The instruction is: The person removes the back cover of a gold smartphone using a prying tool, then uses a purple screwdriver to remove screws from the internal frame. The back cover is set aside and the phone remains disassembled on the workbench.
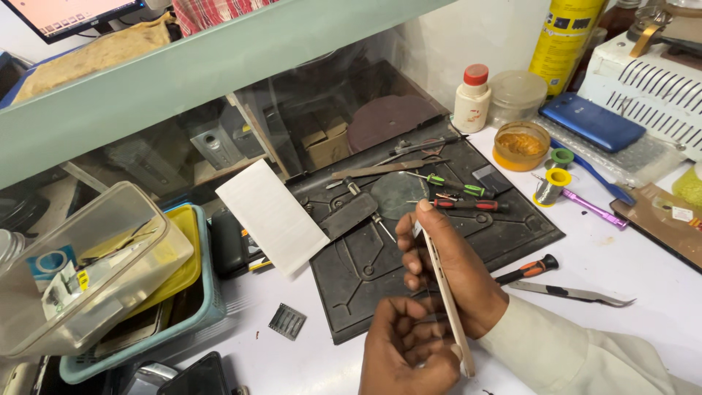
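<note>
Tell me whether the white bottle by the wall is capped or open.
Capped: the white bottle stands upright with its red cap on top.

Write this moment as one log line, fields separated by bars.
both hands hold phone edge-up | left hand below | right hand above | over black mat

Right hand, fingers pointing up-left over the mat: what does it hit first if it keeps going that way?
Likely the red-handled screwdriver lying on the dark work mat just past the right hand, which grips a slim gold phone by its edge. Depth is unclear; the hand may pass above it.
</note>
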